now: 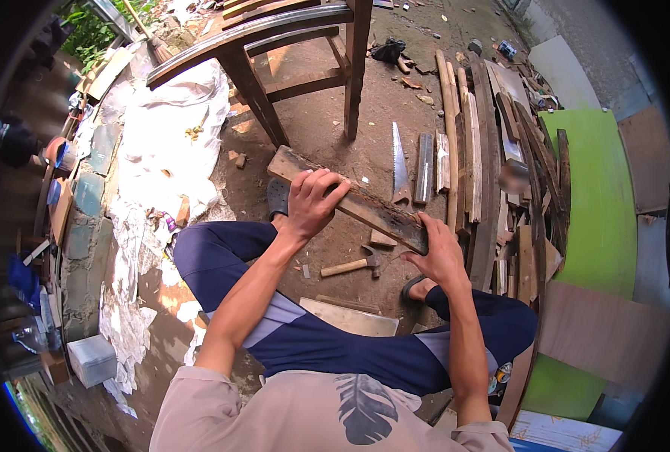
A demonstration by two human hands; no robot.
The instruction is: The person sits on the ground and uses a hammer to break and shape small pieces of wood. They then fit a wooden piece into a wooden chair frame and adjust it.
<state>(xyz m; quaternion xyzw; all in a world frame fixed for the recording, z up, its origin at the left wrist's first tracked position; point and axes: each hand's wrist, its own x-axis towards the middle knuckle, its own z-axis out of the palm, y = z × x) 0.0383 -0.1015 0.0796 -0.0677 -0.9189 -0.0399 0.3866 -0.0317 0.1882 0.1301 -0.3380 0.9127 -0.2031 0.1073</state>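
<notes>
Across both knees, just above the lap, lies a weathered wooden plank (350, 197), long axis running from ten o'clock down to four o'clock. Gripped at both ends: left hand (314, 202) curled over the upper stretch, fingers wrapped across the top face and thumb beneath; right hand (439, 252) closed around the lower, darker end, knuckles up. Equally near for both hands, each already in contact. Looks rough and grey-brown, paler at the ten o'clock end, blackened and possibly rotted toward four o'clock. Directly below, at six o'clock from the plank's middle, rests a claw hammer (356, 264) on the dirt, untouched. Farther out at one o'clock lies a handsaw (399, 164), blade pointing away, beside a stack of scrap timber (485, 166). Beyond, at twelve o'clock, stands a wooden chair (289, 53); at three o'clock, a green board (598, 203).
</notes>
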